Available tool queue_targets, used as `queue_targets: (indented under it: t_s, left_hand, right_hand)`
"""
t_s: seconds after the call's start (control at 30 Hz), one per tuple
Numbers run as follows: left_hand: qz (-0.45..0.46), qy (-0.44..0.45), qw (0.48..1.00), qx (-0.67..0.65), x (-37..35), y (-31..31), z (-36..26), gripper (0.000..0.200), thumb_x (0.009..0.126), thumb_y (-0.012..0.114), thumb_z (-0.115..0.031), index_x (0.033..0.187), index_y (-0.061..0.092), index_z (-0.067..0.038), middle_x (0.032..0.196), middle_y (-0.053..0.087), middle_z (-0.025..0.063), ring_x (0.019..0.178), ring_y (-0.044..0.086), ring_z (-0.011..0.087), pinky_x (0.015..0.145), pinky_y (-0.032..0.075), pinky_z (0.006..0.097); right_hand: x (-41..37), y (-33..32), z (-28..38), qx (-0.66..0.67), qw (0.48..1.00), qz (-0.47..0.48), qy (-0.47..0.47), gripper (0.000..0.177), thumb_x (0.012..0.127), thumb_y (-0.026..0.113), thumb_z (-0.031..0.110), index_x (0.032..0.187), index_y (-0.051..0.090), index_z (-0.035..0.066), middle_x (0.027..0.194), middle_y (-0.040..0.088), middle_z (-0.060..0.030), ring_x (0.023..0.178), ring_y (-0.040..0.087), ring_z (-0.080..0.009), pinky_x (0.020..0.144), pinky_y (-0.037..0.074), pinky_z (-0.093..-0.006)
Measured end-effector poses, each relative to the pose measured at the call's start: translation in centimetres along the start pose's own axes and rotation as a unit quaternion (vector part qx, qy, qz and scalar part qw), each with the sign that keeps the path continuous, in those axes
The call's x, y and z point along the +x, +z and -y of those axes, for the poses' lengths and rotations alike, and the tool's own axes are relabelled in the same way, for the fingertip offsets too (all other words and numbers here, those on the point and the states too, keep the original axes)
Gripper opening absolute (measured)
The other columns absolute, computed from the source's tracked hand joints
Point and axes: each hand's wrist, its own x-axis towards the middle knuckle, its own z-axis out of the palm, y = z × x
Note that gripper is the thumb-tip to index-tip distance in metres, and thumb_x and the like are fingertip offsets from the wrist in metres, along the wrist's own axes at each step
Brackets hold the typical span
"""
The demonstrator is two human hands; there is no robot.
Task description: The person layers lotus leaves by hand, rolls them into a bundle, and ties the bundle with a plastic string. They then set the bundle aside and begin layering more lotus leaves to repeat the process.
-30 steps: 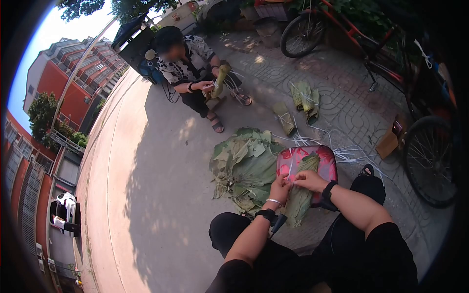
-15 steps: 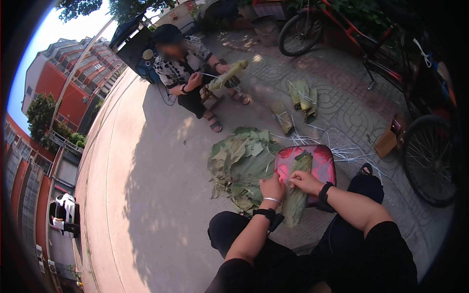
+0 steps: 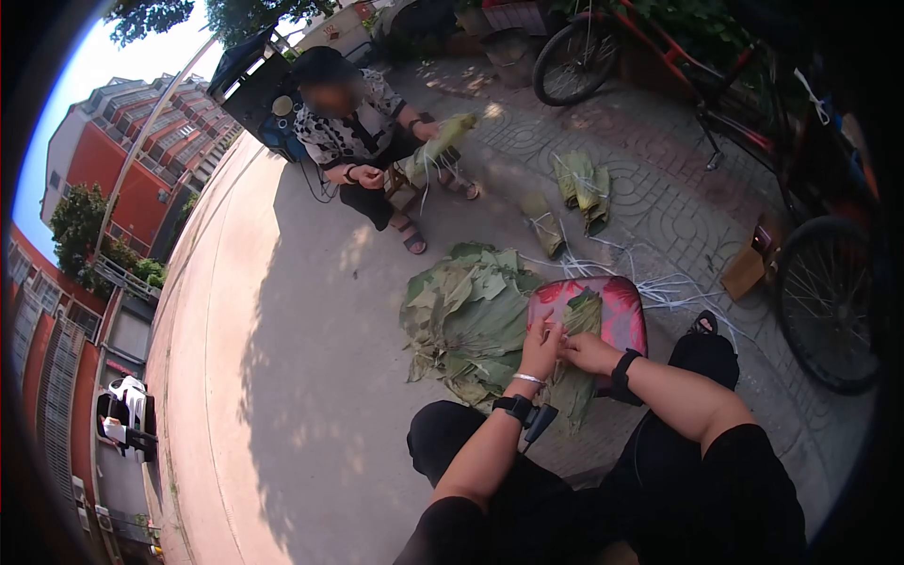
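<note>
A rolled bundle of green dried leaves point(image 3: 570, 400) lies across a small stool with a red-and-pink patterned seat point(image 3: 621, 311), its near end hanging over the edge. Above the bundle, my left hand point(image 3: 540, 348) has its fingers pointing up, the thumb side meeting my right hand. My right hand point(image 3: 590, 353) is closed in a pinch over the roll. Thin white string seems to be between the fingertips, though little of it shows. Left of the stool, a pile of large loose leaves point(image 3: 466, 311) spreads on the ground beside my left hand.
Tied leaf bundles point(image 3: 584, 188) and loose white strings point(image 3: 673, 294) lie beyond the stool. Facing me, a seated person point(image 3: 353, 132) handles another leaf bundle point(image 3: 438, 151). A red tricycle point(image 3: 744, 122) and a cardboard box point(image 3: 749, 268) stand at right.
My left hand has turned upward, its fingers rising, and moved closer to my right hand. The other person's hand has lowered away from the string on their bundle.
</note>
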Motion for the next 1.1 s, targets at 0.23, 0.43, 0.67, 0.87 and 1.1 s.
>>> queue_targets:
  t_s: [0.23,0.43,0.67,0.87,1.1]
  left_hand:
    - [0.068,0.121,0.949,0.284,-1.6,-0.9,-1.7,0.041,0.093,0.057,-0.018,0.129,0.053,0.001,0.106,0.067,0.0224,0.100,0.064,0.0386,0.086,0.051,0.0404]
    - [0.019,0.044,0.976,0.213,-2.1,-0.4,-1.8,0.052,0.081,0.071,-0.012,0.129,0.054,0.000,0.105,0.069,0.0176,0.093,0.069,0.0292,0.082,0.054,0.0364]
    - [0.000,-0.010,0.991,0.134,-1.3,-0.9,2.6,0.057,0.076,0.076,-0.005,0.129,0.055,0.001,0.095,0.071,0.0111,0.086,0.069,0.0174,0.077,0.054,0.0290]
    - [-0.006,-0.102,0.995,0.002,-0.7,-1.4,4.3,0.051,0.078,0.072,-0.002,0.127,0.056,0.003,0.088,0.068,0.0064,0.076,0.063,0.0111,0.071,0.051,0.0244]
    - [-0.022,-0.154,0.986,0.052,-0.7,-1.4,1.6,0.056,0.078,0.071,0.000,0.130,0.051,0.005,0.081,0.063,0.0029,0.071,0.057,0.0091,0.067,0.049,0.0240]
  right_hand:
    - [0.3,-0.7,0.2,0.109,0.993,0.002,0.047,0.018,0.094,0.057,0.016,0.099,0.068,0.002,0.091,0.071,-0.0087,0.083,0.065,-0.0129,0.073,0.050,-0.0295]
    - [1.5,0.8,-3.1,0.137,0.989,-0.056,0.029,0.006,0.092,0.059,0.008,0.094,0.060,0.002,0.086,0.067,-0.0046,0.079,0.061,-0.0074,0.066,0.047,-0.0235]
    - [1.0,-0.1,-1.2,0.193,0.976,-0.085,0.049,0.014,0.096,0.061,0.015,0.093,0.054,0.002,0.077,0.065,-0.0033,0.073,0.062,-0.0090,0.064,0.048,-0.0226]
    - [-0.1,-0.4,0.9,0.066,0.992,-0.108,-0.028,0.014,0.090,0.062,0.009,0.100,0.055,0.002,0.076,0.064,-0.0074,0.074,0.064,-0.0139,0.066,0.050,-0.0297]
    - [-0.9,0.1,1.8,-0.032,0.985,-0.133,-0.102,0.023,0.081,0.063,0.005,0.104,0.067,0.004,0.079,0.064,-0.0127,0.075,0.065,-0.0279,0.071,0.052,-0.0368]
